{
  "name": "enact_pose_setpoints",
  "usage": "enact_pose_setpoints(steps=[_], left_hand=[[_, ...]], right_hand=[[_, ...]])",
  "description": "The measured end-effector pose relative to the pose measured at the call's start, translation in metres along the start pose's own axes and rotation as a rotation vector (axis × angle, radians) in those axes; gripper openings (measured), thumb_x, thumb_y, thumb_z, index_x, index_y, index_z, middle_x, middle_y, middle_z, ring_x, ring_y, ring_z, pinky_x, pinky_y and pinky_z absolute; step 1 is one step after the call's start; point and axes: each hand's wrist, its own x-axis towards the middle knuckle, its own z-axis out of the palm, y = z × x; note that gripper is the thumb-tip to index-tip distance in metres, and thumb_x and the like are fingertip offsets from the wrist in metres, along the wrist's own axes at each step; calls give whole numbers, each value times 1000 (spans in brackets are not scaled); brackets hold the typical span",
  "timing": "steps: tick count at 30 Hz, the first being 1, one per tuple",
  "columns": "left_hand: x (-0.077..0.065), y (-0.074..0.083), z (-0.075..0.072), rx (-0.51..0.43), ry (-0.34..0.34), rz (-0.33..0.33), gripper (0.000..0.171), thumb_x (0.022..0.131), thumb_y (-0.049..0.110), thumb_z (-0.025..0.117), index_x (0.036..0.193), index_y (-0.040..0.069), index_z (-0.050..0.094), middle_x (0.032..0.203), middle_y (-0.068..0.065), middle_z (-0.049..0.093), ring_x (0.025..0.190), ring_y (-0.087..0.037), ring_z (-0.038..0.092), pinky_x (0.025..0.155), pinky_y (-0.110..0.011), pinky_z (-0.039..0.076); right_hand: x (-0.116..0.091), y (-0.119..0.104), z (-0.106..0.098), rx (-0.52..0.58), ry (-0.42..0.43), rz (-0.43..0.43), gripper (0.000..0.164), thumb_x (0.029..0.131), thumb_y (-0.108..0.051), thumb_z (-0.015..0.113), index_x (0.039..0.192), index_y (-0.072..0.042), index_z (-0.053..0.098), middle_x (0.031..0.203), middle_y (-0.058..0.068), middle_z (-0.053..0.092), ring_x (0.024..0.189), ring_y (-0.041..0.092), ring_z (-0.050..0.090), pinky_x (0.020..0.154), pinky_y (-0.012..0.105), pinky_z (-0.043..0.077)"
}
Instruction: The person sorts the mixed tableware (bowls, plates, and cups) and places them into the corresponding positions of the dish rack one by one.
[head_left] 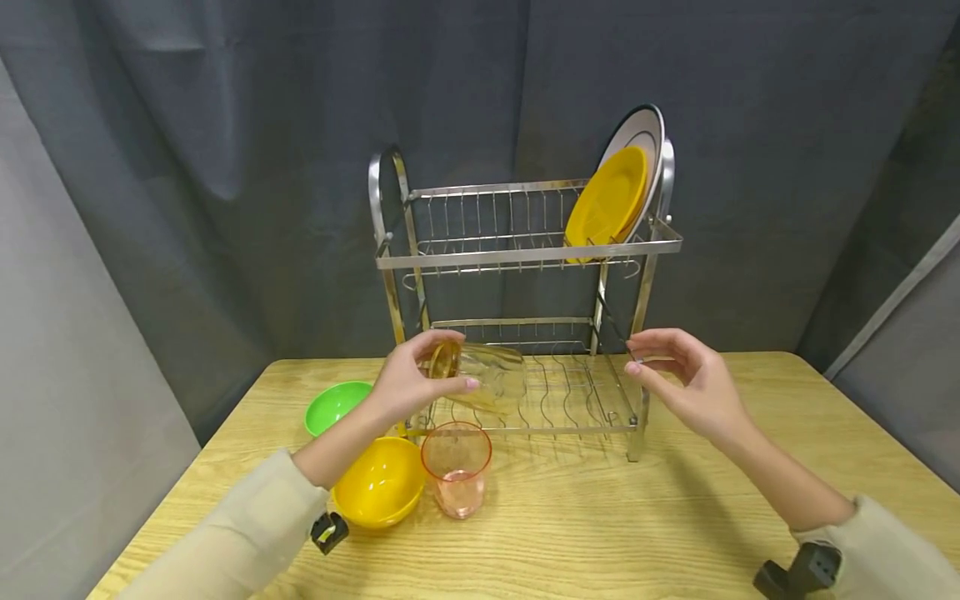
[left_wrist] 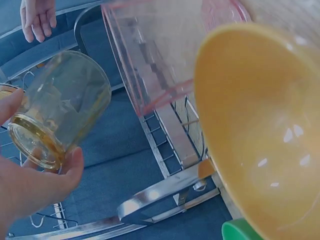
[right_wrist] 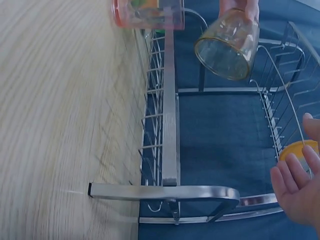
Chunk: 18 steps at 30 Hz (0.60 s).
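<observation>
"Amber glass (head_left: 487,379), where is it?"

"Near the middle of the head view, tipped on its side in the air, its mouth facing right, seen against the lower tier of the metal rack (head_left: 510,257)."

"What keeps it there?"

"The left hand (head_left: 401,385), at centre left. Its fingers (head_left: 441,336) and thumb are clamped on the base end, fingers above, thumb along the near side. The left wrist view shows the same grip at the left of the frame."

"And the right hand (head_left: 696,385)?"

"Right of centre, near the rack's right-hand upright. Its fingers are gently bent, the thumb apart from them, and they hold nothing."

"What stands at lower left?"

"A pink cup (head_left: 460,493), upright on the wooden bench (head_left: 600,525), with a yellow bowl (head_left: 378,483) just beside it on the left. A green bowl (head_left: 336,407) sits farther up and left, partly behind the left forearm."

"Anything on the upper tier?"

"At upper right, a yellow plate (head_left: 606,200) leans on edge, in front of a white plate (head_left: 639,125) with a dark rim."
</observation>
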Motion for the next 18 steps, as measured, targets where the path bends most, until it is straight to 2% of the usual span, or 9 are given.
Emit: enact_pose_setpoints(steps=[7,13,18], left_hand=[[7,-2,-3,94,29,14,59,76,27,83,130,22,60,131,-3,64,116,-26,60,100,-46,51],[14,-6,-4,157,45,26,61,75,28,84,130,20,60,131,-3,64,122,-27,58,102,-48,50],[21,-7,-5,215,47,21,62,74,29,85,129,18,60,127,-5,66,122,-30,58,101,-50,50]], right_hand=[[5,10,-5,-46,47,33,29,86,9,67,113,11,59,102,-24,67,93,-9,65,82,5,52],[14,21,-9,-60,111,79,29,88,3,68,115,5,59,101,-27,65,93,-11,63,81,3,51],[21,31,-12,-63,129,133,33,90,-1,67,121,0,57,104,-28,62,95,-13,61,81,1,49]])
